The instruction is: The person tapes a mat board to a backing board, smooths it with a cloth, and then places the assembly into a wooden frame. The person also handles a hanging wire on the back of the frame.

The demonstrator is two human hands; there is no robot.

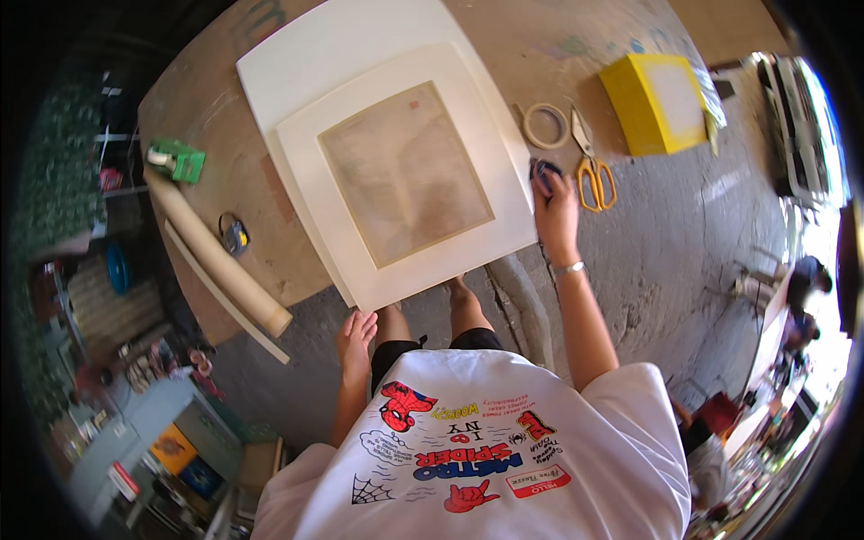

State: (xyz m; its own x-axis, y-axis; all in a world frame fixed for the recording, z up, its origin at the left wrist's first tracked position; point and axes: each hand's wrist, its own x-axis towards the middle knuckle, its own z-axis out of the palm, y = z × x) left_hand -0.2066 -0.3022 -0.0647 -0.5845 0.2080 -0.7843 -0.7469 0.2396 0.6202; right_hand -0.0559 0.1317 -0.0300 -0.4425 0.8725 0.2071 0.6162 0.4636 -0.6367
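A white mat-like frame (301,148) with a translucent, brownish window (409,180) lies over a larger white board (360,36). The lower edge of the frame reaches past the table toward me. At its lower left corner is my left hand (356,340), fingers stretched out and holding nothing I can see. My right hand (556,211), beside the frame's right edge, is closed on a small dark blue object (544,169); its kind is partly hidden by my fingers. Orange-handled scissors (589,171) and a roll of masking tape (545,126) lie just beyond this hand.
On the brown table (202,99) at left lie a green tape dispenser (177,160), a cardboard tube (220,256), a thin strip (225,292) and a tape measure (234,236). A yellow box (652,103) stands at far right. People sit in the right background.
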